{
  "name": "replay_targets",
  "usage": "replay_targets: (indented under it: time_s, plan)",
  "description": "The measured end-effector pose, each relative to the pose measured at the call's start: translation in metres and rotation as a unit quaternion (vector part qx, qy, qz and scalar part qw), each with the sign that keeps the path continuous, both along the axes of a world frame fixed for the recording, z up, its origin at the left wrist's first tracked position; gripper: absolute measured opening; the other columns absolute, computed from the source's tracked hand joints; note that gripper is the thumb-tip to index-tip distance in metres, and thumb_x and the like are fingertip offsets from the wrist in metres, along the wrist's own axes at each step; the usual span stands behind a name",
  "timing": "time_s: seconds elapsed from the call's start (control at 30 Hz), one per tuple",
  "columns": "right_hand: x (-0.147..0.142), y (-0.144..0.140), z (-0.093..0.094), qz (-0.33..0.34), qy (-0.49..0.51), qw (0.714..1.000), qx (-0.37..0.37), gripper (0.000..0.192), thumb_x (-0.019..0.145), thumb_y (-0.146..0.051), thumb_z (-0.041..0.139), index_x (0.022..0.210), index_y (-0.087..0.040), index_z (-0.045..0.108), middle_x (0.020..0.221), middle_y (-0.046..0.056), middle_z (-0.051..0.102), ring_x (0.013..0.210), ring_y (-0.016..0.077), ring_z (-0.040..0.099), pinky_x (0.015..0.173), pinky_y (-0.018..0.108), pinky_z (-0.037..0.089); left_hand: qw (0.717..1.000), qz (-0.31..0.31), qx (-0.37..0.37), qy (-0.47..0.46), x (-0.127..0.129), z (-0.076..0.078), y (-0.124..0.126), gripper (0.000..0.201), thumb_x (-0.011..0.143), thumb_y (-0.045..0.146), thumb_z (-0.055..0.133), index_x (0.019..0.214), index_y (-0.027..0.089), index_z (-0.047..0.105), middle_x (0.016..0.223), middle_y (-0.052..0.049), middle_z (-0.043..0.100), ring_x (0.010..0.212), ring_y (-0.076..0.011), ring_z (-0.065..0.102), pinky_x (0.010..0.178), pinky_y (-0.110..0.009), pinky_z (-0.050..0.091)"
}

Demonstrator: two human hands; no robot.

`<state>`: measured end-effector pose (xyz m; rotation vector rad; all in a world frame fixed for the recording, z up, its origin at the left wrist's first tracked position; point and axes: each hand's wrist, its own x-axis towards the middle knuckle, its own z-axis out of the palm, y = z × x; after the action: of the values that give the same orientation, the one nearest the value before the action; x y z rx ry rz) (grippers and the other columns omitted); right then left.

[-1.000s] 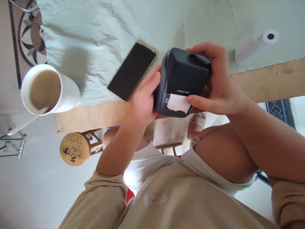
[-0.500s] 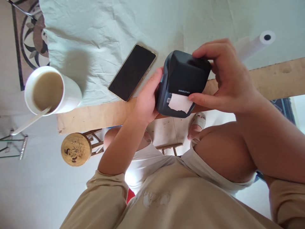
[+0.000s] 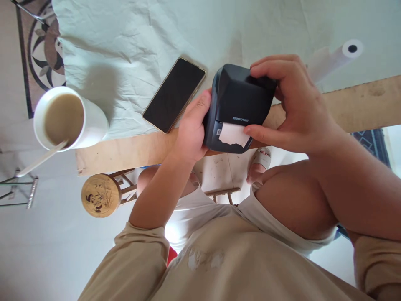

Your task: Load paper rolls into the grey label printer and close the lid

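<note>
Label printer [image 3: 239,106] held in both hands at the table's near edge, torn paper [image 3: 232,135] sticking out of its slot.
Left hand [image 3: 191,131] grips its left side; right hand [image 3: 294,106] clasps top, thumb on paper. Looks like tear-off: next needs a clean pull. Phone [image 3: 173,94] left, paper roll [image 3: 336,58] far right.

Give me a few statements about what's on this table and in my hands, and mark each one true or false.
1. Both hands hold the small dark label printer. True: left hand on one side, right hand on the other.
2. The black smartphone lies screen lit. False: its screen is dark.
3. A torn white paper strip sticks out of the printer. True.
4. The white cup is empty. False: it holds a beige drink and a spoon.
5. The white paper roll stands upright. False: it lies on its side.
</note>
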<state>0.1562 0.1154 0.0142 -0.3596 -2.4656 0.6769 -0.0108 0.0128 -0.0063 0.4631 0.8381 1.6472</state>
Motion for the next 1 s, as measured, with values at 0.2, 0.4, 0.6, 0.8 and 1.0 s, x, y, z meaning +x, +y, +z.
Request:
replay_targets:
  time_s: [0.2,0.4,0.6,0.8,1.0]
  plan:
    - [0.004,-0.009,0.008,-0.137,0.092,0.982,0.088,0.041,0.080,-0.045,0.066,0.114,-0.023,0.058,0.094,0.005,0.057,0.087,0.0119,0.055,0.070,0.027,0.045,0.999,-0.043,-0.023,0.010,0.002,0.002,0.000,0.030,0.094,0.042,0.051,0.087,0.016,0.065,0.072,0.000,0.061,0.068,-0.0097,0.061,0.063,-0.019,0.049]
    - [0.002,-0.012,0.005,-0.224,0.147,0.953,0.140,0.007,0.087,-0.023,0.058,0.089,-0.017,0.058,0.078,0.000,0.060,0.065,0.0035,0.055,0.059,0.021,0.038,0.997,-0.050,-0.028,0.051,0.003,0.006,-0.002,0.020,0.089,0.036,0.063,0.091,0.017,0.063,0.076,0.000,0.062,0.073,-0.0098,0.064,0.067,-0.018,0.050]
    - [-0.002,-0.009,0.003,-0.192,0.009,0.968,0.164,0.016,0.085,-0.029,0.059,0.097,-0.021,0.064,0.092,-0.001,0.068,0.076,0.0096,0.062,0.067,0.025,0.047,0.994,-0.079,-0.012,0.081,0.003,0.007,-0.004,0.017,0.094,0.032,0.054,0.097,0.019,0.064,0.083,-0.002,0.064,0.077,-0.0117,0.065,0.067,-0.021,0.052]
    - [-0.001,-0.020,0.012,-0.193,-0.136,0.953,0.191,0.021,0.088,-0.036,0.056,0.102,-0.025,0.067,0.097,-0.003,0.069,0.069,0.0076,0.056,0.052,0.023,0.020,0.995,-0.047,-0.022,0.088,0.009,0.013,-0.006,0.016,0.092,0.034,0.057,0.091,0.021,0.066,0.070,0.000,0.053,0.057,-0.0058,0.050,0.053,-0.018,0.043]
    - [0.004,-0.018,0.016,-0.158,-0.126,0.977,0.072,0.033,0.070,-0.034,0.074,0.098,-0.023,0.059,0.059,-0.005,0.052,0.051,0.0050,0.043,0.050,0.021,0.024,0.991,-0.083,-0.029,0.106,0.005,0.012,-0.007,0.018,0.092,0.032,0.057,0.093,0.019,0.069,0.075,-0.001,0.060,0.066,-0.0093,0.061,0.057,-0.018,0.046]
